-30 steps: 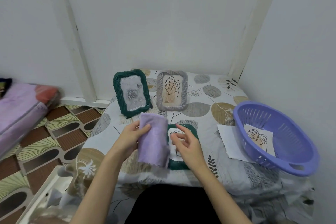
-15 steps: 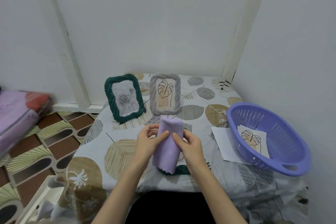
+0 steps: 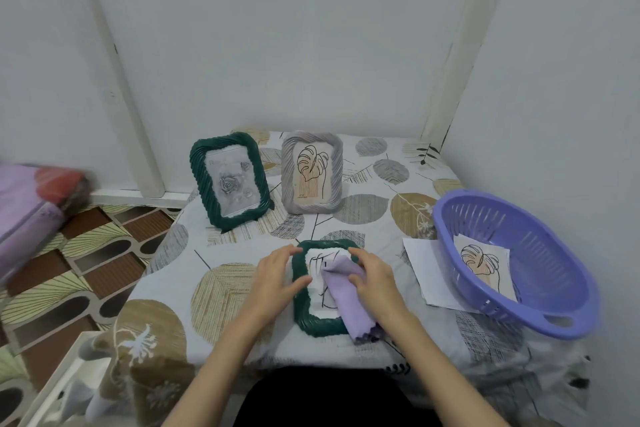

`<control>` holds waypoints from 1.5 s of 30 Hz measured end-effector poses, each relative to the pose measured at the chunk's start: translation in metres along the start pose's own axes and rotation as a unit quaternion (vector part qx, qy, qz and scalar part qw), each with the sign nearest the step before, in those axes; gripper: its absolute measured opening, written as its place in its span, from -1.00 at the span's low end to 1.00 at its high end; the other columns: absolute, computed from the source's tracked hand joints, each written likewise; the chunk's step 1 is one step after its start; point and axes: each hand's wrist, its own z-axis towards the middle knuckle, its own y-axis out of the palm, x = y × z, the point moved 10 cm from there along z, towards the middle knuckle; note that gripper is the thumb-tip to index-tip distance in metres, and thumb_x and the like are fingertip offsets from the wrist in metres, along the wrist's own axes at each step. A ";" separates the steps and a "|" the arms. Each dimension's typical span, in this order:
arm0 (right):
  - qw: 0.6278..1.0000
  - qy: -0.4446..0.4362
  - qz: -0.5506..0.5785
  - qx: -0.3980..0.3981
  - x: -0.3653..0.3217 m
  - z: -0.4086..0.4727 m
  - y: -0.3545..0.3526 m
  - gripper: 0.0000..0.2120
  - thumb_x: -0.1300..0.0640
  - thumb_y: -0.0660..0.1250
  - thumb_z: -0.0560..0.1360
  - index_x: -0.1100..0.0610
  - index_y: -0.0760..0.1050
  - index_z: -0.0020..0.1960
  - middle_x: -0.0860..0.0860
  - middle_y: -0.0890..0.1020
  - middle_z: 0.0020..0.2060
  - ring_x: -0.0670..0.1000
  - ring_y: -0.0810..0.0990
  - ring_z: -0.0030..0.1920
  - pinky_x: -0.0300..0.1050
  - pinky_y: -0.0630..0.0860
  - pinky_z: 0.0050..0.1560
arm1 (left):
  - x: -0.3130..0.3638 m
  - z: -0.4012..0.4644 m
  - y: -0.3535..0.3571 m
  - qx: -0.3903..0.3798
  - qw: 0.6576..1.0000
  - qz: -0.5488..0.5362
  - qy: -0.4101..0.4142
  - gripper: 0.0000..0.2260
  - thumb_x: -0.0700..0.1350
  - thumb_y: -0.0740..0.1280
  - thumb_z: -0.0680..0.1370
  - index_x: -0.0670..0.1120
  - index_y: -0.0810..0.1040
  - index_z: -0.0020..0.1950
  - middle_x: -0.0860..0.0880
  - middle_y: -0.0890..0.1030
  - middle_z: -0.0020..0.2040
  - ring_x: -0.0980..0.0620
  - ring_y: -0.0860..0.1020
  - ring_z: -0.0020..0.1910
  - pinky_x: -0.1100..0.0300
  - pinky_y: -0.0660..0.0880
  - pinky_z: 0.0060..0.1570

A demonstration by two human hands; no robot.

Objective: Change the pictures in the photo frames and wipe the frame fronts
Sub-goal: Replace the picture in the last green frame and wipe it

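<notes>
While the left hand (image 3: 277,279) lies open, steadying the flat green frame (image 3: 320,288) at the worktop's (image 3: 207,253) near edge, the right hand (image 3: 375,279) presses the lilac cloth (image 3: 348,300) onto its front. Wiping step, I'd say; next up, swipes across the uncovered glass.

The middle of the table (image 3: 180,274) is taken: a green frame (image 3: 300,314) lies flat there under both hands and a lilac cloth (image 3: 349,302). Behind it stand a green frame with a rose picture (image 3: 230,180) and a grey frame (image 3: 311,172), with a narrow gap between them. At the right, a purple basket (image 3: 540,274) and a white sheet (image 3: 420,267) block the way. The left part of the table is free.
</notes>
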 end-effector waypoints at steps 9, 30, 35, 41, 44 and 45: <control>0.911 -0.180 -0.359 0.093 -0.028 -0.020 0.015 -0.46 -0.21 0.46 0.19 0.11 0.55 0.03 0.00 0.59 -0.18 0.04 0.52 -0.25 -0.13 0.46 -0.37 | -0.024 0.002 0.035 -0.211 0.971 0.116 0.007 0.27 0.63 0.07 -0.12 0.10 -0.01 0.51 0.23 -0.10 0.52 0.10 -0.24 0.50 -0.08 -0.31 0.45; 0.938 -0.281 -0.203 0.036 -0.027 -0.004 0.020 -0.70 0.32 0.29 0.30 0.19 0.57 0.02 0.10 0.66 -0.09 0.14 0.49 -0.23 0.01 0.55 -0.18 | -0.023 0.004 0.043 -0.236 0.960 0.149 0.028 0.11 0.32 0.45 0.19 0.04 -0.13 0.52 0.19 -0.19 0.52 0.11 -0.33 0.47 -0.09 -0.42 0.41; 0.966 -0.202 -0.156 0.032 -0.043 0.030 0.044 -0.65 0.36 0.21 0.32 0.19 0.55 0.06 0.11 0.63 -0.02 0.18 0.44 -0.13 0.10 0.48 -0.05 | -0.024 0.005 0.044 -0.230 0.963 0.141 0.025 0.14 0.30 0.47 0.19 0.02 -0.17 0.52 0.13 -0.18 0.53 0.10 -0.33 0.48 -0.08 -0.38 0.43; 0.940 -0.282 -0.184 0.048 -0.025 -0.009 0.024 -0.68 0.32 0.29 0.29 0.18 0.56 0.04 0.08 0.65 -0.05 0.13 0.49 -0.22 -0.02 0.52 -0.15 | -0.027 0.010 0.047 -0.246 0.956 0.157 0.022 0.19 0.32 0.47 0.16 -0.01 -0.22 0.52 0.09 -0.22 0.53 0.09 -0.34 0.47 -0.10 -0.36 0.44; 0.957 -0.206 -0.193 0.066 -0.023 0.024 0.028 -0.65 0.39 0.33 0.26 0.24 0.56 0.04 0.15 0.63 -0.08 0.21 0.49 -0.17 0.11 0.55 -0.14 | -0.028 0.010 0.045 -0.241 0.958 0.155 0.025 0.18 0.32 0.48 0.16 0.00 -0.21 0.52 0.11 -0.20 0.53 0.10 -0.34 0.47 -0.11 -0.39 0.43; 0.964 -0.192 -0.176 0.058 -0.028 0.032 0.035 -0.66 0.37 0.27 0.30 0.23 0.56 0.06 0.15 0.63 -0.04 0.21 0.47 -0.13 0.13 0.53 -0.09 | -0.028 0.010 0.045 -0.238 0.959 0.155 0.025 0.18 0.32 0.48 0.16 0.00 -0.20 0.52 0.11 -0.19 0.53 0.10 -0.34 0.47 -0.10 -0.39 0.42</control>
